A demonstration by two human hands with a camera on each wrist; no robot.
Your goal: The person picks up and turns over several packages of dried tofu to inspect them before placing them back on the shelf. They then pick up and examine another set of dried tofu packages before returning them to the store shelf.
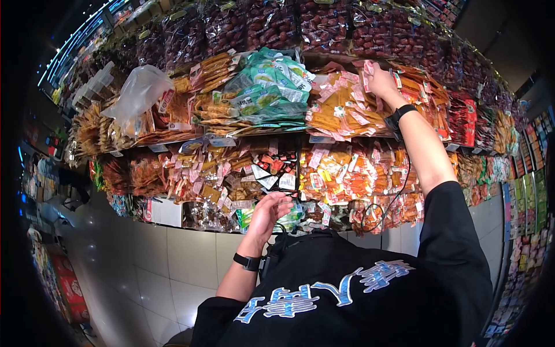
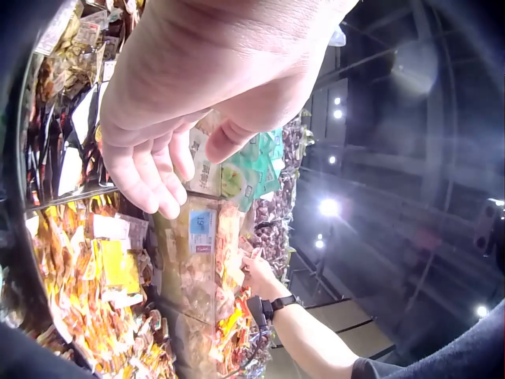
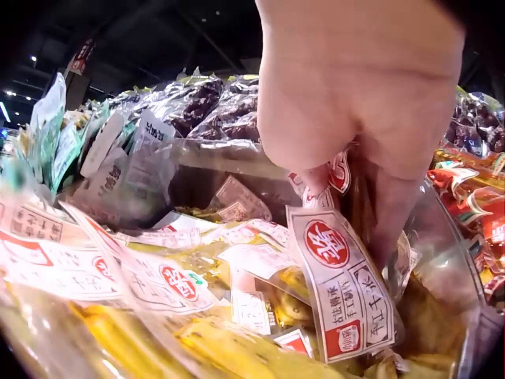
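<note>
My right hand reaches to the back of the upper shelf and pinches a packet with a pink-and-white label. In the right wrist view, the fingers of the right hand hold the packet by its top, its label hanging over other yellow packets. My left hand hovers in front of the lower shelf, fingers loosely bent and holding nothing. The left wrist view shows the left hand above the packets, with the green packets beyond its thumb.
Green packets and a clear plastic bag lie left of the right hand. Bags of dark red fruit line the back. A lower shelf of orange packets runs below. A black cable hangs below the right wrist.
</note>
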